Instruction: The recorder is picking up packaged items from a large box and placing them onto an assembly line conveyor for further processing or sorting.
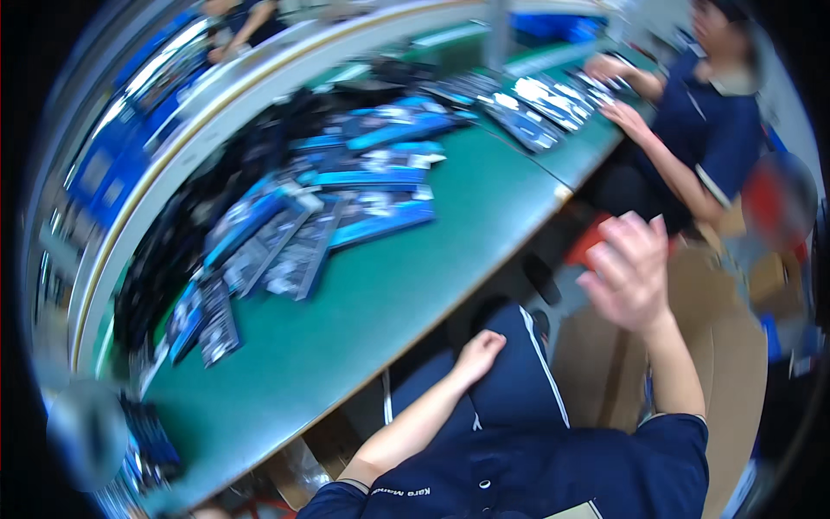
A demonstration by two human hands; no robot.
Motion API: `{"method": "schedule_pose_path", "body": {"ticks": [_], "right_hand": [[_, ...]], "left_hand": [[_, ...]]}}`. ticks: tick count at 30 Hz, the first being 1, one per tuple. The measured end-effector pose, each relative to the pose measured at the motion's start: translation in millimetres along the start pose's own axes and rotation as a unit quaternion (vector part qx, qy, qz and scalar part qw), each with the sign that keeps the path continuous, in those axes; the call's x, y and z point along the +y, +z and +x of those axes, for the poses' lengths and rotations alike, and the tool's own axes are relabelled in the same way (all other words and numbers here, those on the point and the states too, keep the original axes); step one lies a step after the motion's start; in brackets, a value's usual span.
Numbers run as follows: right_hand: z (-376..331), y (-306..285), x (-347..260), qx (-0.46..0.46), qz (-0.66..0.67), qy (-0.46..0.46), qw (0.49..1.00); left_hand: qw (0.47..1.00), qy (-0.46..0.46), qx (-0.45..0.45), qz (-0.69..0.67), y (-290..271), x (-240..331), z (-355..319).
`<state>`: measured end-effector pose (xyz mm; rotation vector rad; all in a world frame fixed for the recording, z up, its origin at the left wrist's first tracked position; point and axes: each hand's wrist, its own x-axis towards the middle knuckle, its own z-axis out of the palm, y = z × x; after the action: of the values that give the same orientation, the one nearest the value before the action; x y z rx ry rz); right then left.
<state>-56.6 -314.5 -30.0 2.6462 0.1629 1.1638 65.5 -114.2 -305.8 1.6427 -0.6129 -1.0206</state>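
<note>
My left hand [480, 355] rests on my dark trouser leg, its fingers curled in and nothing visible in them. Raised to the right of my lap is my right hand [631, 270], with bent fingers apart and nothing held; motion blurs it a little. Across the green table [372, 324] in front of me lie several blue-edged flat packages [385, 223] in a loose, overlapping heap. Among them are dark, slim panels [300, 259] that look like keyboards, too blurred to be sure. Neither hand touches them.
A co-worker [705, 130] at the table's right end has both hands on dark flat pieces [553, 102]. Black items [186, 216] pile along the back rail. A large cardboard box [726, 372] stands at my right. Another person [246, 22] is beyond the rail.
</note>
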Motion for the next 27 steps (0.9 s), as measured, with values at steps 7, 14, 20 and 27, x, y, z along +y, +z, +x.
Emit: {"method": "schedule_pose_path", "body": {"ticks": [7,14,20,27], "right_hand": [[-348,-63,57,0.116,-0.042,0.750,0.650],[-576,12,-97,-0.380,0.132,0.813,0.421],[-604,59,-107,-0.468,-0.121,0.623,0.615],[-580,71,14,-0.731,0.051,0.487,0.476]], "left_hand": [[0.975,0.070,0.067,0.202,44,0,48],[0.936,0.166,0.000,0.310,113,6,38],[0.945,0.148,-0.017,0.290,131,16,37],[0.947,0.130,-0.006,0.293,128,24,41]]}}
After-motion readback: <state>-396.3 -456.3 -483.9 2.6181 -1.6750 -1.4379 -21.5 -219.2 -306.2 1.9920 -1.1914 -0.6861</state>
